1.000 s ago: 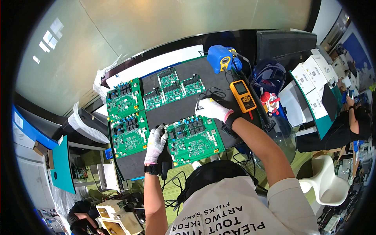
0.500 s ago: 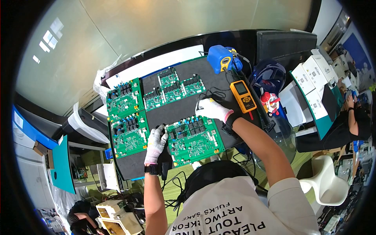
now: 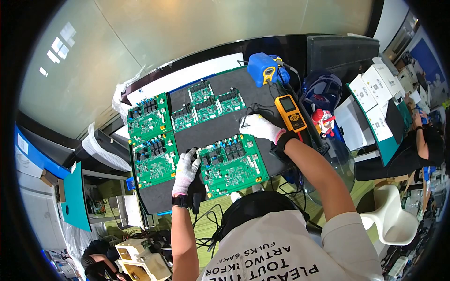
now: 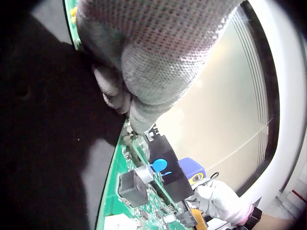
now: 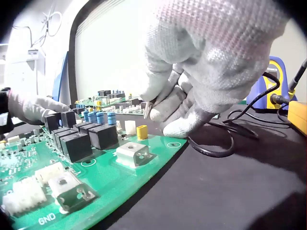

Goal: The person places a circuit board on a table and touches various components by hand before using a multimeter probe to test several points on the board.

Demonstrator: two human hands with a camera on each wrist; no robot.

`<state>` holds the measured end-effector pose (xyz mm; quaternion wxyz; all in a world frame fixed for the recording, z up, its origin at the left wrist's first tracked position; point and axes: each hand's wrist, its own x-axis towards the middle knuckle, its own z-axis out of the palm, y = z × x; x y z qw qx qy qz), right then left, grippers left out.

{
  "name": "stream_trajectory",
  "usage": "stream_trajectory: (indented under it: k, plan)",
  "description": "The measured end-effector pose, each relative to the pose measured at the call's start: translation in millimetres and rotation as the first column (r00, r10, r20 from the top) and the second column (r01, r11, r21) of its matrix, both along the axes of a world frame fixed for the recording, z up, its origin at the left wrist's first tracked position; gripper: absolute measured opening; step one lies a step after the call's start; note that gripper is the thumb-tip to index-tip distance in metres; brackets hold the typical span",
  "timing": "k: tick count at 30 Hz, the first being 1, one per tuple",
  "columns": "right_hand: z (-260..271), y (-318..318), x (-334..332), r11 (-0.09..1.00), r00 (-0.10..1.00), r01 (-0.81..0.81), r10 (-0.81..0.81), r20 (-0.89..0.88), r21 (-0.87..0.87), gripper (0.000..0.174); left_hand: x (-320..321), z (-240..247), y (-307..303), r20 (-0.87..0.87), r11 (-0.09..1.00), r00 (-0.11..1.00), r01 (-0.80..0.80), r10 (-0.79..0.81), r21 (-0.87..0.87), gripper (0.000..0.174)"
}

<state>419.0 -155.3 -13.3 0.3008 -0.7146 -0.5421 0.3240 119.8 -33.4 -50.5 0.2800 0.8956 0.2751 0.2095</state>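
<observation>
Right hand has a slim metal thing pinched near the far edge of the circuit board on the dark mat. Left hand's at its left corner, can't tell if it's gripping

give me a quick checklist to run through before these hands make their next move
1. Both hands gloved: ok, left hand and right hand alike.
2. Right hand's hold: ok, it pinches a thin metal piece.
3. Left hand gripping the front circuit board: cannot tell, it reaches the corner but any grip is hidden.
4. Black cord well away from the right hand: not ok, it runs close beside it.
5. Orange meter reading: cannot tell, too small.
</observation>
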Motion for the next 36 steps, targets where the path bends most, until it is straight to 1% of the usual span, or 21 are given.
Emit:
stream_trajectory:
  k: [2, 3, 5, 12, 15, 24, 26, 27, 29, 36]
  plan:
    - [4.7, -0.2, -1.5, 0.995, 0.994, -0.067, 0.073, 0.084, -0.067, 0.025, 0.0, -0.9, 0.7, -0.008, 1.000, 1.000, -0.002, 0.002, -0.017, 0.037]
    - [3.3, -0.5, -1.6, 0.995, 0.994, -0.067, 0.073, 0.084, -0.068, 0.025, 0.1, -1.6, 0.9, -0.005, 1.000, 1.000, -0.002, 0.002, 0.001, 0.037]
    - [-2.6, -0.4, -1.9, 0.999, 0.997, -0.044, 0.044, 0.062, -0.007, 0.026, 0.2, -1.6, 0.4, -0.002, 1.000, 1.000, -0.003, 0.003, 0.018, 0.037]
    - [-8.5, 0.2, -1.1, 0.998, 0.995, -0.070, 0.070, 0.078, -0.002, 0.025, -0.1, -0.4, 0.5, 0.003, 1.000, 1.000, 0.007, -0.007, 0.003, 0.038]
    - [-17.2, 0.8, 0.0, 0.996, 0.994, -0.077, 0.072, 0.083, 0.048, 0.024, 0.1, 0.9, 0.4, 0.004, 1.000, 1.000, 0.009, -0.009, -0.005, 0.038]
    - [-19.0, -1.5, -1.9, 0.996, 0.998, -0.042, 0.039, 0.040, 0.077, 0.024, 0.2, 0.3, 0.3, -0.005, 1.000, 1.000, 0.005, -0.005, -0.001, 0.039]
    - [-20.3, -1.0, -2.2, 0.992, 0.998, -0.057, 0.054, 0.032, 0.111, 0.023, 0.5, 2.1, -0.4, -0.004, 1.000, 1.000, 0.006, -0.006, 0.005, 0.039]
    - [-20.9, -0.6, -2.1, 0.992, 0.998, -0.055, 0.052, 0.032, 0.112, 0.023, 0.6, 3.1, -1.0, -0.005, 1.000, 1.000, 0.006, -0.006, 0.004, 0.039]
    - [-22.0, 0.8, -2.3, 0.998, 0.998, -0.038, 0.035, 0.060, 0.053, 0.023, 0.8, 3.5, -1.2, -0.006, 1.000, 1.000, 0.007, -0.007, 0.003, 0.039]
    - [-22.0, -0.4, -1.7, 0.998, 0.998, -0.038, 0.036, 0.043, 0.059, 0.022, -0.2, -0.1, 0.4, -0.004, 1.000, 1.000, 0.012, -0.012, 0.007, 0.039]
